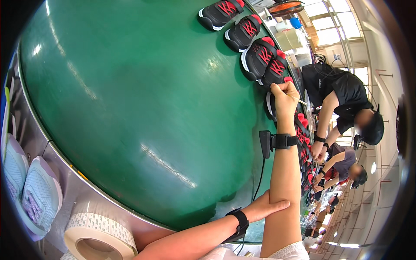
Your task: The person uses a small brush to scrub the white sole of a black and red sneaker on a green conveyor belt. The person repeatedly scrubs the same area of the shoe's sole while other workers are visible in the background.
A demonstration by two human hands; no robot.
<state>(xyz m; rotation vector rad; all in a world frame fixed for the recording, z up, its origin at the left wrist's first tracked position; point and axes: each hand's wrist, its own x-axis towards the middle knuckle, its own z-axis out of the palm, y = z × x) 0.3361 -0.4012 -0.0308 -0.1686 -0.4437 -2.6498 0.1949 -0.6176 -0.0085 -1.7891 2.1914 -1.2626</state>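
My right hand (286,96) reaches far over the green work surface (143,112), its fingers pinched on a thin pale stick (299,101). Just behind it sits a black shoe (271,106) with a white toe edge, mostly hidden by the hand. My left hand (264,206) is wrapped round my right forearm, thumb lying across it, its other fingers partly hidden. Beyond my right hand stand several black shoes (258,60) with red laces and red linings. More such shoes (303,134) line the edge to the right of my wrist.
At the lower left, a roll of printed white labels (99,238) stands beside the metal rim (108,201). Light-blue shoes (41,195) lie at the left. Co-workers (346,99) work along the right side. A cable (261,177) hangs from my right wrist strap. An orange fan (286,8) is at the back.
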